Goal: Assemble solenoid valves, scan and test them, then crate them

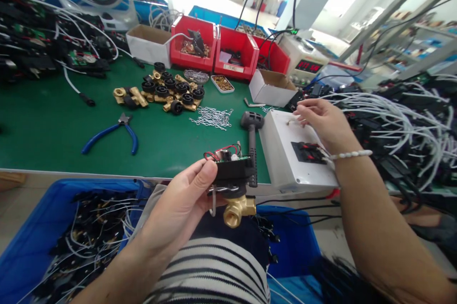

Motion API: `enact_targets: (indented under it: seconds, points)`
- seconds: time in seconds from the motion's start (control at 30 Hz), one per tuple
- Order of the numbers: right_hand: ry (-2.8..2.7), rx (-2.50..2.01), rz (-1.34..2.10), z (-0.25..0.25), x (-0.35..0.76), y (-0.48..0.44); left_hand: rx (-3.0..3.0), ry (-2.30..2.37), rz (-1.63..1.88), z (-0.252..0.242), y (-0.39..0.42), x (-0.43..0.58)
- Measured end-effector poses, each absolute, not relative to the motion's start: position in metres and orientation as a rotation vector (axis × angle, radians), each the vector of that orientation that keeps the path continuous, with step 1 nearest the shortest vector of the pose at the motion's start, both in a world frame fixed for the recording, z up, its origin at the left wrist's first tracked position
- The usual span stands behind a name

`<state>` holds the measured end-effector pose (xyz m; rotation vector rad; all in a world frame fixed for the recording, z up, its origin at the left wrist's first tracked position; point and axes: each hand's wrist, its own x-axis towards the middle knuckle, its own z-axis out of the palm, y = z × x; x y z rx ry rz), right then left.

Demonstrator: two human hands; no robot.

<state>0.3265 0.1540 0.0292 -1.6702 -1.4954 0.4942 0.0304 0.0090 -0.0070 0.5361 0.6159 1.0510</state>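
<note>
My left hand grips a motorised valve: a black actuator housing with an exposed circuit board and red and black wires on top. Its brass valve body hangs below, and a white cable loops beside my fingers. My right hand is over the white control box, fingers curled together near a small metal toggle switch. Whether they pinch anything there is hidden. A black terminal clip is set in the box's top below that hand. Just behind the valve lies a grey-handled hammer-shaped tool.
Blue-handled pliers lie on the green mat, near metal clips and brass valve bodies. Red bins and a power supply stand behind. White cables crowd the right; blue crates sit below.
</note>
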Motion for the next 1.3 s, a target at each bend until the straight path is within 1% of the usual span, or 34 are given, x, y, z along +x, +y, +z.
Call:
enact_targets:
  seconds: [0.13, 0.2, 0.3, 0.37, 0.4, 0.47, 0.57, 0.7, 0.83, 1.3]
  points:
    - [-1.458, -1.553, 0.366, 0.05, 0.327, 0.118, 0.545, 0.676, 1.084, -0.008, 0.01, 0.026]
    - [-1.569, -1.459, 0.417, 0.056, 0.317, 0.085, 0.569, 0.706, 1.102, -0.009, 0.011, 0.025]
    - [-2.025, -1.341, 0.755, 0.046, 0.291, 0.034, 0.614, 0.735, 1.132, -0.008, 0.011, 0.023]
    - [-2.309, -1.217, 0.981, 0.027, 0.274, 0.01, 0.632, 0.752, 1.153, -0.007, 0.012, 0.023]
    - [-2.399, -1.188, 1.028, 0.015, 0.267, 0.001, 0.637, 0.763, 1.159, -0.006, 0.012, 0.023]
    - [-2.488, -1.261, 0.995, -0.013, 0.257, -0.007, 0.643, 0.778, 1.168, -0.005, 0.012, 0.024]
    - [-2.509, -1.509, 0.824, -0.051, 0.252, -0.005, 0.643, 0.786, 1.175, -0.004, 0.013, 0.025]
    - [-2.532, -1.685, 0.732, -0.081, 0.254, 0.002, 0.638, 0.799, 1.177, -0.003, 0.013, 0.025]
    - [-2.57, -1.677, 0.773, -0.092, 0.256, 0.001, 0.648, 0.811, 1.189, 0.0, 0.012, 0.025]
    - [-2.578, -1.738, 0.839, -0.105, 0.259, -0.006, 0.662, 0.81, 1.184, 0.001, 0.012, 0.025]
